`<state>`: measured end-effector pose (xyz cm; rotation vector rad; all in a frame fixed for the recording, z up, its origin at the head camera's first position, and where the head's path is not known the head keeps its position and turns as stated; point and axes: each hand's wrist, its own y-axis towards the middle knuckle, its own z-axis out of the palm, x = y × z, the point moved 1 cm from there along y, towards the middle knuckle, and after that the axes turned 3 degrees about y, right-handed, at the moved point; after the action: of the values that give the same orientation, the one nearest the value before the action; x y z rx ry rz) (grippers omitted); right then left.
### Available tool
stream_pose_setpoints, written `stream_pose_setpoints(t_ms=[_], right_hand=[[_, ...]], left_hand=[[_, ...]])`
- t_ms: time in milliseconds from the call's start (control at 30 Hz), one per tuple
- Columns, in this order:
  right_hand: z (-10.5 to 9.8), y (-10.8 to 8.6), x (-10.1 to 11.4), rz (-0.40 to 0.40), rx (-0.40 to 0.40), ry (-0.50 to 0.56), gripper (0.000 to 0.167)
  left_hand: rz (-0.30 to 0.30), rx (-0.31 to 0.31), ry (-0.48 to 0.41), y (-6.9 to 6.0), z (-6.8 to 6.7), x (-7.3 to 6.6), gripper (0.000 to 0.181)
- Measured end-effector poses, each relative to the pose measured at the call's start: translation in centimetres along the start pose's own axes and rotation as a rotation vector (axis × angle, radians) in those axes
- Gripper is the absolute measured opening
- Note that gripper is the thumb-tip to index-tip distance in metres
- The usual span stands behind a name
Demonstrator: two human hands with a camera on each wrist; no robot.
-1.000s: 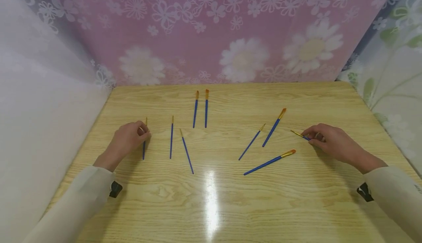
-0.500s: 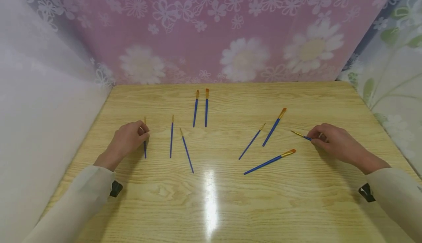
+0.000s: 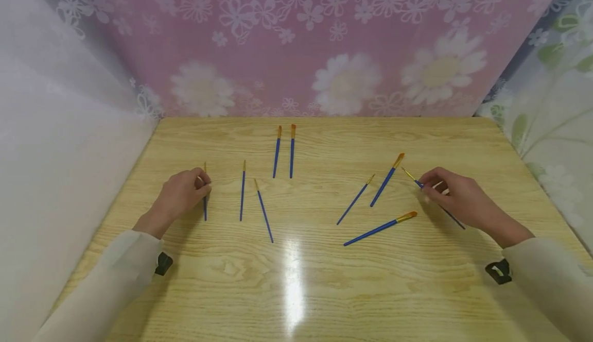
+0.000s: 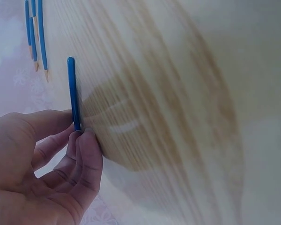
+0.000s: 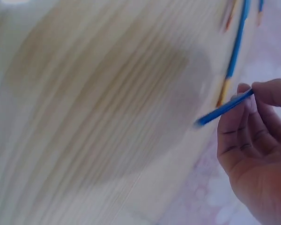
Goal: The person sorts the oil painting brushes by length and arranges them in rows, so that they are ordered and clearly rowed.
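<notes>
On the left of the table, my left hand (image 3: 182,192) pinches a thin blue paintbrush (image 3: 206,210) between thumb and fingers; the brush lies along the tabletop, bristles pointing away. My right hand (image 3: 456,198) pinches another thin blue paintbrush (image 3: 454,219), its gold-ferruled tip slanting toward the back left. In the right wrist view that brush's blue handle (image 5: 222,110) sticks out past the fingertips. Two thin paintbrushes, one upright in view (image 3: 242,192) and one slanted (image 3: 264,212), lie right of my left hand. Nearest my right hand is a wider orange-tipped paintbrush (image 3: 386,181).
Two flat paintbrushes, the left one (image 3: 277,152) and the right one (image 3: 292,152), lie at the back of the wooden table (image 3: 231,290). A thin brush (image 3: 354,200) and an angled wide brush (image 3: 380,233) lie right of centre. Floral curtains (image 3: 278,64) surround the table.
My right hand has moved slightly left, and its paintbrush has turned to point more toward the back; its handle now shows below the hand. The left hand's brush has straightened slightly.
</notes>
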<state>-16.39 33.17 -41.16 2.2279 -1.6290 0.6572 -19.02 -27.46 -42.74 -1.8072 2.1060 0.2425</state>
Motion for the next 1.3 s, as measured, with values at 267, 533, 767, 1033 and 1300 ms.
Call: stream_pose_setpoints(t_ms=[267,533,767,1033,1300], right_hand=[[2.1,1.5,5.4,-0.026,0.005,0.187,0.023],[6.2,3.2,10.3,-0.050,0.041,0.406,0.023],[9.6,4.5,14.1,-0.100,0.050,0.389,0.021],[12.1,5.4,17.1,-0.142,0.094,0.383,0.018],[14.1,6.6,19.0,-0.139,0.141,0.317,0.015]], left_hand=[[0.000,0.002,0.000,0.0,0.0,-0.1,0.024],[-0.011,0.026,0.001,0.1,-0.1,0.1,0.024],[-0.002,0.034,0.005,0.2,0.0,0.1,0.022],[0.000,0.027,-0.004,0.1,-0.1,0.1,0.021],[0.008,0.042,-0.022,0.1,-0.2,0.2,0.022]])
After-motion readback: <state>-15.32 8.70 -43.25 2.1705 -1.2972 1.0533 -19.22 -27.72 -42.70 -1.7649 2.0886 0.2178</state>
